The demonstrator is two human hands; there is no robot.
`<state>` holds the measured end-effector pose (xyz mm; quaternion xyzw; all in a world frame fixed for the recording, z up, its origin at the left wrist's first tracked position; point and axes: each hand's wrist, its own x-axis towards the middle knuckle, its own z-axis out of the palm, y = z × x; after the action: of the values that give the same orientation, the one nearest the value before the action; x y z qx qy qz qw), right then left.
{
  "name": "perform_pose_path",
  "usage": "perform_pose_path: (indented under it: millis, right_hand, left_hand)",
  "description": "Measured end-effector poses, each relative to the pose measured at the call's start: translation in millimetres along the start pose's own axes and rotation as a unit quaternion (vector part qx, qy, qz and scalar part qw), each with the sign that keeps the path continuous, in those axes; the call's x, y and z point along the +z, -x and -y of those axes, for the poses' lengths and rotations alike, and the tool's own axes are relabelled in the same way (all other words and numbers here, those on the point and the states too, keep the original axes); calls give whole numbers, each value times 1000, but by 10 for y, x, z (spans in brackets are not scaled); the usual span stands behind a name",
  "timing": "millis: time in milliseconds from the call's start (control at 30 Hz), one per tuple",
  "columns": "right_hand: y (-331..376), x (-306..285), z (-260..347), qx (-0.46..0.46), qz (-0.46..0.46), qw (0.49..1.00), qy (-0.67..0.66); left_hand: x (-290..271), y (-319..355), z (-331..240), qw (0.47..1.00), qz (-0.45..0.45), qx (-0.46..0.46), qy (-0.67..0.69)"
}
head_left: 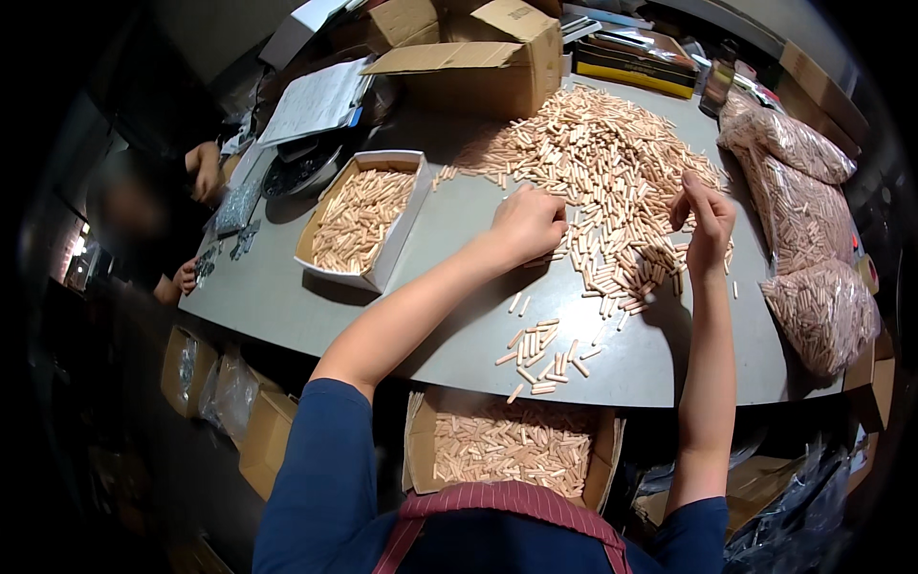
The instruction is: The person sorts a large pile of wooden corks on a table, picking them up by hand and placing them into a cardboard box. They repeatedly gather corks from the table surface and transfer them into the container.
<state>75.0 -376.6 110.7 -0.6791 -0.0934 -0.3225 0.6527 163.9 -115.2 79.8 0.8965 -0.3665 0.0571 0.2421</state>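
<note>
A big heap of short wooden dowel pins spreads over the grey table. My left hand rests at the heap's left edge with its fingers curled; whatever they hold is hidden beneath them. Over the right side of the heap, my right hand is raised with fingers bent inward, and I cannot make out what is in them. A small group of loose dowel pins lies near the table's front edge. Below that edge, a cardboard box in front of my body holds many more dowel pins.
Left of my arm stands a white carton filled with dowel pins. Clear bags of dowel pins line the right edge. An opened cardboard box and a paper stack sit behind. At far left, another person's hand is visible.
</note>
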Motion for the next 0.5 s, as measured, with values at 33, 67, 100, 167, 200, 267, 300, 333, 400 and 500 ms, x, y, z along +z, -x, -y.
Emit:
perform_pose_path:
  millis: [33,67,100,167,200,267,300,333,400,500]
  right_hand:
    - [2,-22,-5,2,-2,1000,23]
    - [-6,-7,-16,11,3,1000,25]
    - [7,-6,-13,17,22,998,49]
    - [30,46,-36,14,43,996,82]
    - [47,71,-16,11,57,994,93]
    - [96,151,0,-12,56,988,145]
    - [95,162,-2,-32,66,980,184]
    - [107,180,-28,-27,79,979,186]
    - [117,194,-105,6,112,968,223]
    - [130,285,-174,-25,120,952,281]
  left_hand:
    - [54,-62,-9,999,-12,10,-35]
    - [75,-111,-22,998,-12,9,-54]
    - [91,-143,-59,997,-10,9,-72]
    - [137,-167,-74,993,-32,44,-106]
    - [116,-175,-144,990,-12,47,-132]
    - [65,-177,-281,981,27,51,-183]
    - [53,-180,-313,980,26,53,-188]
    - [50,-183,-343,979,26,54,-194]
    - [59,-191,-359,977,18,58,-205]
    - [138,-159,-226,980,-33,78,-182]
